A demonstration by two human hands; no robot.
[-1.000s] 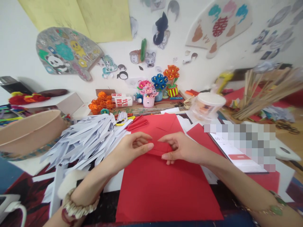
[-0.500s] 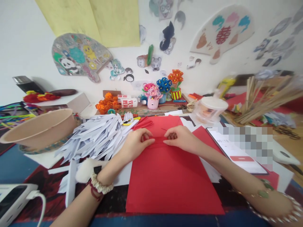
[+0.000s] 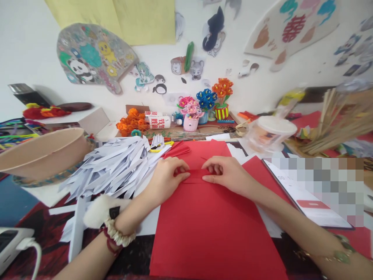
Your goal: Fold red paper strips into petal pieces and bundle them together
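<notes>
A narrow red paper strip (image 3: 196, 177) spans the gap between my two hands. Its left end is pinched in my left hand (image 3: 169, 179), thumb against curled fingers. On the other end, my right hand (image 3: 227, 173) closes in the same way. Both hands are just over a stack of red paper sheets (image 3: 215, 229), which lies flat beneath them. Just beyond the left hand, several folded red strips (image 3: 178, 150) lie together near yellow-handled scissors (image 3: 157, 148). My fingers hide the strip's ends.
Left of the stack is a heap of folded white paper strips (image 3: 112, 167), with a beige basin (image 3: 43, 149) beyond. A phone-like screen (image 3: 313, 204) lies at right. Small flower pots (image 3: 190, 123) and a clear lidded cup (image 3: 269, 134) stand at the back.
The camera view has shifted slightly. My hands are held in nearly the same place, and the red strip between them now shows as a flatter, wider band.
</notes>
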